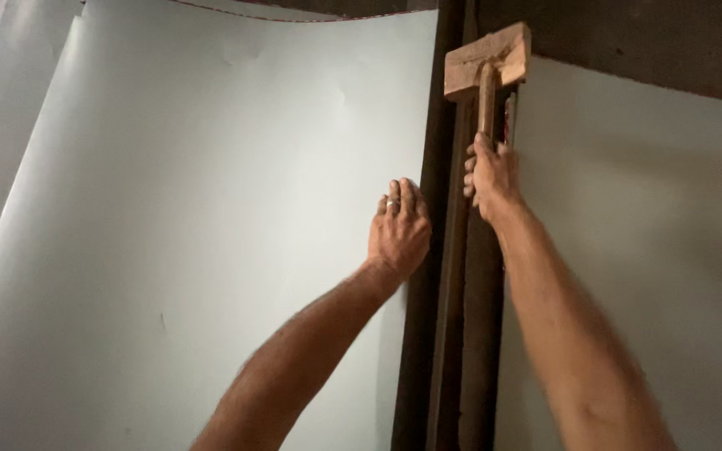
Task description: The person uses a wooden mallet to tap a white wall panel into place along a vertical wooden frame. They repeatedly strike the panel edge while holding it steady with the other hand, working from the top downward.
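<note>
Both forearms come in from the bottom of the frame and reach upward, so they are the nearest things to the camera. At the centre of the frame, the left hand (399, 230) lies flat on the large white sheet (211, 209), with the fingers straight and close together and a ring on one of them. The palm presses near the right edge of the sheet, just beside the dark vertical post (453, 334), and I judge this keeps the edge in its place against the post while the other hand works.

Slightly higher and to the right, the right hand (490, 179) is wrapped tightly around the handle of a wooden mallet (488, 63). The grip is low on the handle, which leaves the pale block head free in the upper centre-right of the frame. The head stands in front of the post top, close to the place where sheet and post meet; whether it touches the post I cannot tell, because the picture is a little blurred there.

Another white panel (653, 250) fills the right side of the frame, behind the right arm, and above it a dark wall strip (628, 42) runs along the upper right. The left sheet curves and bends away toward the upper left.
</note>
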